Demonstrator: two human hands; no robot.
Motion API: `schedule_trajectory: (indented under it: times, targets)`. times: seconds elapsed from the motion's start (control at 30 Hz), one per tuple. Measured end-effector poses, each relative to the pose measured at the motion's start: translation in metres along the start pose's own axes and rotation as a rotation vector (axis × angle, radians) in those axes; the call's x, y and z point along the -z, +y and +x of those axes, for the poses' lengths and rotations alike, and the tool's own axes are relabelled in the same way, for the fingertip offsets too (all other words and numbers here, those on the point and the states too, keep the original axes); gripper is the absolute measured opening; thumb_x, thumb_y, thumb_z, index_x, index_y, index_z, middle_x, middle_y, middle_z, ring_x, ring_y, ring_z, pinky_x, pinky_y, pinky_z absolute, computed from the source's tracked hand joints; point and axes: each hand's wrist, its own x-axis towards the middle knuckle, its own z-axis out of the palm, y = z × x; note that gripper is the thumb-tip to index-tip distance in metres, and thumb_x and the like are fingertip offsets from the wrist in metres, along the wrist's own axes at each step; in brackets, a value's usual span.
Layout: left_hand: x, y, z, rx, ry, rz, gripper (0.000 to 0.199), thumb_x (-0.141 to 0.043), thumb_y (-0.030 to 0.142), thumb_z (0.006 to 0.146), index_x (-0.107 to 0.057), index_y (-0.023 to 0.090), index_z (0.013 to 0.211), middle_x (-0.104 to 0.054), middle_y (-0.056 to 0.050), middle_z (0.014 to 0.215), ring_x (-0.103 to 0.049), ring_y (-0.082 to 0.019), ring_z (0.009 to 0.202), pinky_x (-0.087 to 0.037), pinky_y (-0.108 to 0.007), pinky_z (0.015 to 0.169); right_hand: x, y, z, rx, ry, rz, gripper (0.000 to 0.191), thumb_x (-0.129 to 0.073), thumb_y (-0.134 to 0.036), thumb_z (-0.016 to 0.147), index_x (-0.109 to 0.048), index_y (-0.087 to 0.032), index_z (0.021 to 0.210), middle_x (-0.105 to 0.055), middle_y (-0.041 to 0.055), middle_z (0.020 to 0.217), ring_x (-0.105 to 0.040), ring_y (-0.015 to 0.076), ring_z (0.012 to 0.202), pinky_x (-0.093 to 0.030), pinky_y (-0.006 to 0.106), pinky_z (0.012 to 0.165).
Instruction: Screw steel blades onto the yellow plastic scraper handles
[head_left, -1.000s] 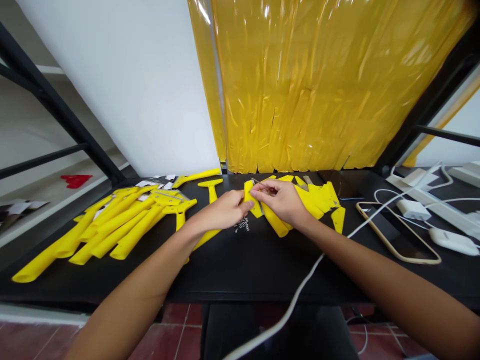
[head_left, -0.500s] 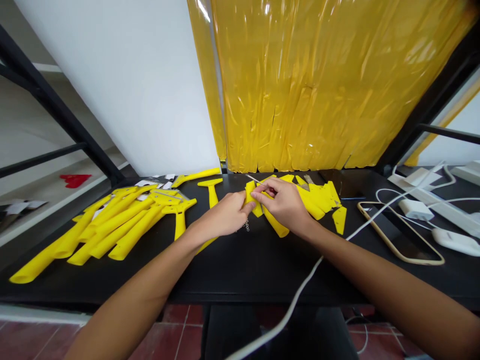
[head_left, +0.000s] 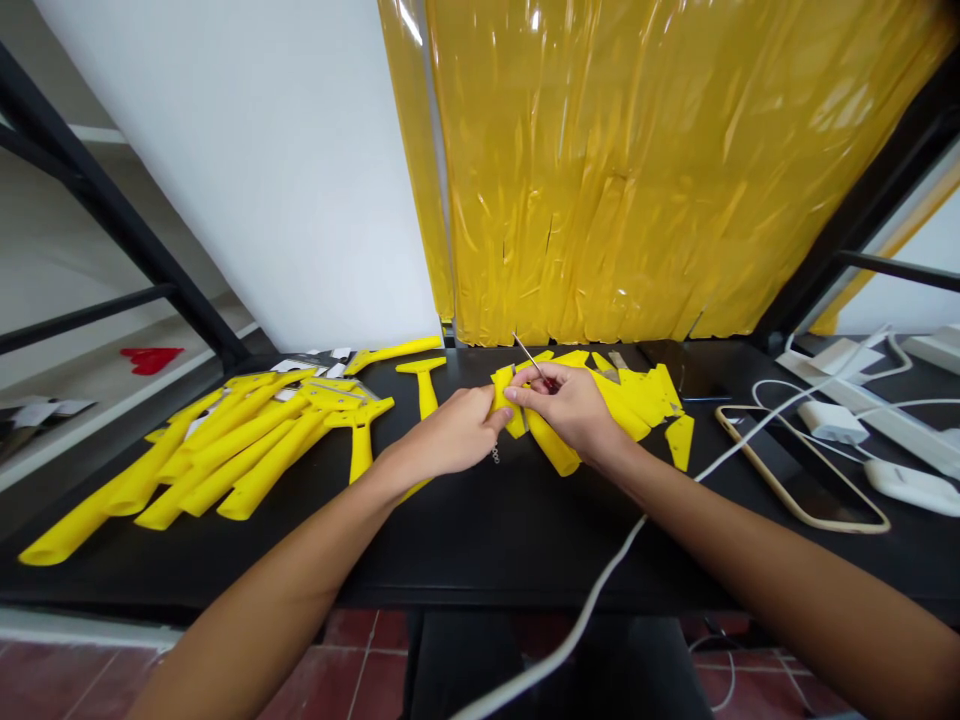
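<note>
Working over a black table (head_left: 480,560), with yellow plastic scraper handles (head_left: 225,455) seemingly gathered into a large heap at left and a smaller spread of loose yellow pieces (head_left: 637,400) at right, apparently not yet dealt with. Between them, left hand (head_left: 450,430) with fingers clamped on one yellow piece (head_left: 504,392), right hand (head_left: 562,405) with fingers pinching a small red-handled screwdriver (head_left: 529,357) against it.

Under the right hand (head_left: 566,410), a thin silver shaft runs into a red tool handle (head_left: 551,384), set against bright yellow plastic pieces (head_left: 637,400). Left of the left hand (head_left: 450,435), yellow plastic handles (head_left: 247,450) lie on a black tabletop (head_left: 480,545), while a creased, glossy mustard-yellow sheet (head_left: 600,180) hangs beyond both hands.
</note>
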Motion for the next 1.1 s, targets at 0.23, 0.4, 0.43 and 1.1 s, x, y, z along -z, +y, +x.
schedule_trajectory:
  times: [0.23,0.4,0.43,1.1]
  targets:
    - [-0.001,0.0,0.0,-0.099,0.044,-0.089,0.025,-0.042,0.037,0.097,-0.061,0.02,0.096,-0.068,-0.006,0.091,-0.06,-0.02,0.079,-0.041,-0.032,0.07,-0.002,-0.004,-0.012,0.378,0.08,-0.459,0.016,-0.064,-0.03,0.088,-0.077,-0.021,0.088,-0.062,0.0032,0.075,-0.054,0.016,0.07,-0.041,0.029,0.066]
    - [0.0,0.001,0.002,-0.08,0.047,-0.105,0.028,-0.045,0.04,0.096,-0.058,0.019,0.082,-0.063,-0.004,0.076,-0.055,-0.017,0.067,-0.04,-0.029,0.061,-0.002,-0.003,-0.009,0.364,0.129,-0.45,0.02,-0.069,-0.034,0.085,-0.073,-0.021,0.1,-0.064,0.0035,0.083,-0.055,0.0164,0.074,-0.042,0.029,0.069]
    - [0.001,0.001,0.001,-0.06,0.043,-0.105,0.03,-0.046,0.041,0.095,-0.056,0.019,0.078,-0.061,-0.003,0.072,-0.054,-0.016,0.063,-0.038,-0.028,0.057,0.0,-0.003,-0.006,0.308,0.143,-0.389,0.029,-0.074,-0.037,0.08,-0.071,-0.02,0.104,-0.063,0.0033,0.084,-0.054,0.0167,0.074,-0.042,0.029,0.068]
    - [0.007,0.001,0.002,-0.202,0.229,-0.07,0.048,-0.058,0.031,0.092,-0.044,0.023,0.137,-0.065,-0.009,0.118,-0.065,-0.018,0.086,-0.051,-0.033,0.077,0.008,-0.008,0.001,-0.317,-0.072,0.242,0.038,-0.08,-0.049,0.066,-0.059,-0.018,0.065,-0.027,-0.0115,0.046,-0.017,0.005,0.043,-0.014,0.026,0.044]
